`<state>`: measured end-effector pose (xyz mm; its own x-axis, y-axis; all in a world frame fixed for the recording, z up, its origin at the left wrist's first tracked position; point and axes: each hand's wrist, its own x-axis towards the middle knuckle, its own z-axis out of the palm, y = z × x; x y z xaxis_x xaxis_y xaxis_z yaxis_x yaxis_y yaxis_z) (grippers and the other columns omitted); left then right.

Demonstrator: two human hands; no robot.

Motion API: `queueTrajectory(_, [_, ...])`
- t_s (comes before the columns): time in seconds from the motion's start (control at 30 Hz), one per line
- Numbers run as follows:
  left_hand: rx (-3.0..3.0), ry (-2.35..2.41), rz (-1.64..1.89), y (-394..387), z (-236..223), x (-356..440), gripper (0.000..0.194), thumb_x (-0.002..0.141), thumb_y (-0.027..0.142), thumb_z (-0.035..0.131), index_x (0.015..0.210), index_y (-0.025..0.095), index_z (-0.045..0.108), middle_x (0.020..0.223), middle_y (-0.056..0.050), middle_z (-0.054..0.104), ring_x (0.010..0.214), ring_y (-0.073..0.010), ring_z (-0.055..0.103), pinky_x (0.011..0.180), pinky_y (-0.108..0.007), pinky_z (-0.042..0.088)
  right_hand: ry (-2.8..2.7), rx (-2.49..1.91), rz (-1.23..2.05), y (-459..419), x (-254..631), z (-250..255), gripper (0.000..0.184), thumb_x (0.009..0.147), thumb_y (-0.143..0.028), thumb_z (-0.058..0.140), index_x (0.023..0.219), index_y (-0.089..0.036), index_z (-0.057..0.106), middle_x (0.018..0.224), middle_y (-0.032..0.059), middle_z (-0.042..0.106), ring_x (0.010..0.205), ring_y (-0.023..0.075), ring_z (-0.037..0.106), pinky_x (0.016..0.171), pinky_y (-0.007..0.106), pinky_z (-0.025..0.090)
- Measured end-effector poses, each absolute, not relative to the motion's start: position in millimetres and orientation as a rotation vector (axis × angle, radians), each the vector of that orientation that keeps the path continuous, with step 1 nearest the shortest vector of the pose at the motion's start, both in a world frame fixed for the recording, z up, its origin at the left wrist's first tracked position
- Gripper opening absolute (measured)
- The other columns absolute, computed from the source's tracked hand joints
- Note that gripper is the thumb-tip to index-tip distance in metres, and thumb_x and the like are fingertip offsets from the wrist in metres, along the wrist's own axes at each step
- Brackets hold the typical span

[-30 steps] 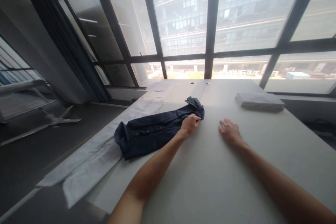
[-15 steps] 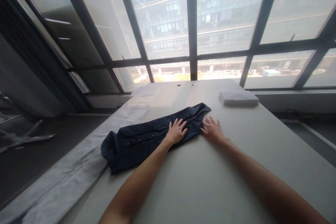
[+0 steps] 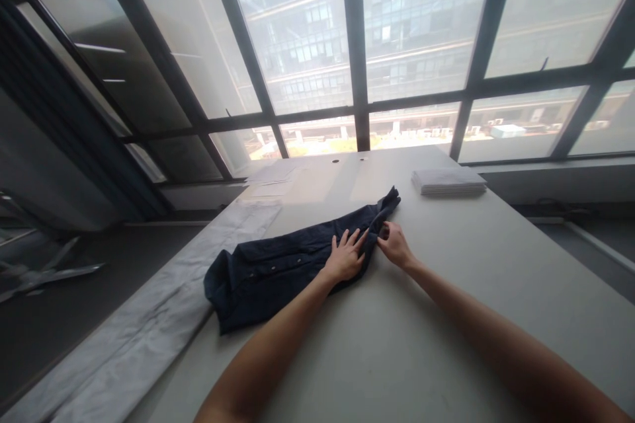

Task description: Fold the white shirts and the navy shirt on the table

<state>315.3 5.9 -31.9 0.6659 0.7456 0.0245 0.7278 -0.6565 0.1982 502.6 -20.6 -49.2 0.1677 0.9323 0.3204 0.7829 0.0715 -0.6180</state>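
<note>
A dark navy buttoned shirt (image 3: 278,264) lies folded lengthwise on the pale table (image 3: 397,344), running from lower left to upper right. My left hand (image 3: 346,257) rests flat on the shirt near its right end, fingers spread. My right hand (image 3: 393,242) is at the shirt's right edge with fingers curled, pinching the dark fabric by the collar end (image 3: 388,205).
A stack of folded white cloth (image 3: 449,181) sits at the table's far right. White fabric (image 3: 163,317) hangs along the table's left edge. Sheets of paper (image 3: 272,175) lie at the far end near the large windows. Dark floor lies to the left.
My left hand went from gripping the collar end to lying flat on the shirt. My right hand came in from the bare table and now pinches the shirt's right edge.
</note>
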Motion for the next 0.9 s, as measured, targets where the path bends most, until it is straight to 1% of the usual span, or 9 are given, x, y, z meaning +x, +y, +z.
queueTrajectory(0.07, [2.683, 1.192, 0.180, 6, -30, 316, 0.064, 0.104, 0.047, 0.035, 0.162, 0.041, 0.008, 0.168, -0.001, 0.020, 0.154, -0.0371, 0.013, 0.117, -0.070, 0.010, -1.601, -1.836, 0.279, -21, 503, -47, 0.045, 0.097, -0.030, 0.043, 0.136, -0.015, 0.060, 0.137, 0.0160, 0.059, 0.132, 0.0308, 0.048, 0.111, 0.042, 0.037])
queueTrajectory(0.1, [2.665, 1.186, 0.202, 6, -29, 317, 0.063, 0.104, 0.049, 0.032, 0.161, 0.043, 0.007, 0.168, 0.001, 0.021, 0.154, -0.0369, 0.013, 0.117, -0.070, 0.010, -1.582, -1.877, 0.278, -22, 503, -44, 0.043, 0.099, -0.031, 0.040, 0.133, -0.016, 0.062, 0.136, 0.0154, 0.060, 0.129, 0.0304, 0.050, 0.110, 0.040, 0.037])
queueTrajectory(0.23, [2.565, 1.187, 0.293, 7, -27, 320, 0.060, 0.106, 0.054, 0.025, 0.160, 0.045, 0.001, 0.167, 0.003, 0.025, 0.154, -0.0350, 0.016, 0.118, -0.070, 0.009, -1.421, -1.997, 0.412, -24, 504, -37, 0.051, 0.103, -0.042, 0.026, 0.135, -0.019, 0.058, 0.123, 0.0154, 0.067, 0.111, 0.0299, 0.062, 0.095, 0.039, 0.046])
queueTrajectory(0.3, [2.542, 1.196, 0.306, 7, -27, 321, 0.061, 0.106, 0.055, 0.024, 0.160, 0.045, 0.000, 0.166, 0.004, 0.026, 0.154, -0.0343, 0.017, 0.118, -0.070, 0.009, -1.309, -1.828, 0.511, -21, 506, -37, 0.052, 0.102, -0.046, 0.026, 0.127, -0.018, 0.062, 0.111, 0.0141, 0.072, 0.100, 0.0293, 0.065, 0.088, 0.040, 0.050])
queueTrajectory(0.37, [2.558, 1.204, 0.302, 7, -28, 322, 0.061, 0.105, 0.056, 0.024, 0.160, 0.045, 0.000, 0.166, 0.004, 0.027, 0.153, -0.0341, 0.017, 0.118, -0.070, 0.009, -1.190, -1.552, 0.546, -15, 508, -41, 0.049, 0.097, -0.045, 0.032, 0.119, -0.016, 0.065, 0.105, 0.0126, 0.073, 0.096, 0.0283, 0.066, 0.086, 0.040, 0.052])
queueTrajectory(0.47, [2.597, 1.211, 0.292, 6, -29, 323, 0.061, 0.105, 0.058, 0.024, 0.160, 0.046, 0.001, 0.166, 0.003, 0.028, 0.153, -0.0340, 0.018, 0.118, -0.070, 0.010, -0.987, -1.311, 0.454, -5, 514, -49, 0.048, 0.086, -0.037, 0.042, 0.121, -0.013, 0.065, 0.117, 0.0139, 0.071, 0.109, 0.0285, 0.064, 0.099, 0.044, 0.050])
queueTrajectory(0.6, [2.653, 1.218, 0.244, 3, -28, 323, 0.063, 0.105, 0.057, 0.027, 0.160, 0.045, 0.001, 0.166, 0.002, 0.028, 0.153, -0.0348, 0.018, 0.117, -0.071, 0.011, -0.824, -1.268, 0.314, 6, 539, -53, 0.063, 0.075, -0.027, 0.047, 0.135, -0.012, 0.058, 0.139, 0.0130, 0.061, 0.132, 0.0270, 0.052, 0.117, 0.043, 0.034])
queueTrajectory(0.77, [2.703, 1.220, 0.153, 1, -27, 323, 0.062, 0.104, 0.056, 0.031, 0.161, 0.043, 0.008, 0.168, 0.000, 0.022, 0.154, -0.0355, 0.013, 0.118, -0.069, 0.010, -0.784, -1.346, 0.194, 13, 584, -53, 0.067, 0.069, -0.017, 0.046, 0.135, -0.007, 0.057, 0.138, 0.0147, 0.061, 0.131, 0.0275, 0.052, 0.116, 0.042, 0.036])
queueTrajectory(0.9, [2.659, 1.247, 0.118, 3, -22, 323, 0.061, 0.104, 0.052, 0.035, 0.161, 0.038, 0.018, 0.169, -0.003, 0.018, 0.154, -0.0338, 0.013, 0.119, -0.068, 0.011, -0.700, -1.546, 0.054, 8, 616, -54, 0.066, 0.071, -0.009, 0.042, 0.136, -0.001, 0.053, 0.135, 0.0223, 0.059, 0.117, 0.0277, 0.059, 0.107, 0.042, 0.044])
